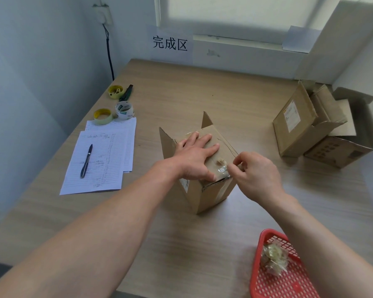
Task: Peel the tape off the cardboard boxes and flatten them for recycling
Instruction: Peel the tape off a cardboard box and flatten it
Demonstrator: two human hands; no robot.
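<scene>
Pressing my left hand [194, 157] flat, fingers straight, on top of the box [205, 168] at the frame's centre, I pinch a strip of clear tape [221, 169] at the box's near top edge with my right hand [255, 175]. A red basket [267, 282] holding crumpled tape sits at lower right, more boxes [317, 130] at right, and papers [99, 160] with a pen [86, 161] and tape rolls [114, 112] at left on the table [181, 244].
</scene>
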